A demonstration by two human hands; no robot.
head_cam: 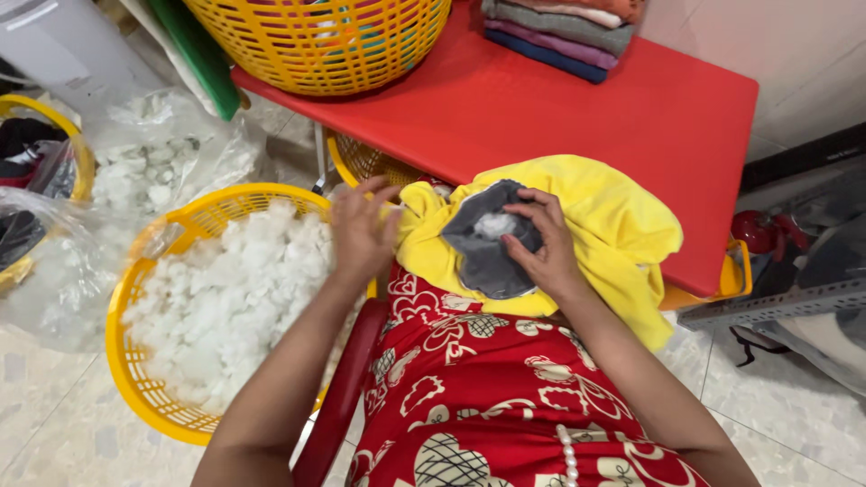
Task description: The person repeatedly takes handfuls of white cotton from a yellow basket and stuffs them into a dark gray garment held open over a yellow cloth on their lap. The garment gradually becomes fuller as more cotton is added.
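The desk (559,108) is the landmark. On its far edge sit a basket (316,41) and, to that basket's right, a stack of folded cloth (559,32). A cloth bundle (577,225) lies on its near edge. Left of the desk, on the floor, a basket of stuffing (171,316) stands, with a bag of stuffing (153,162) behind it.

**Colours at the desk**

Red desk (577,108); yellow cloth (595,216) around a grey pouch (492,248); white stuffing (234,298) in a yellow lattice basket (144,397); red dress (487,397) with white heart patterns; pale speckled floor tiles (54,424).
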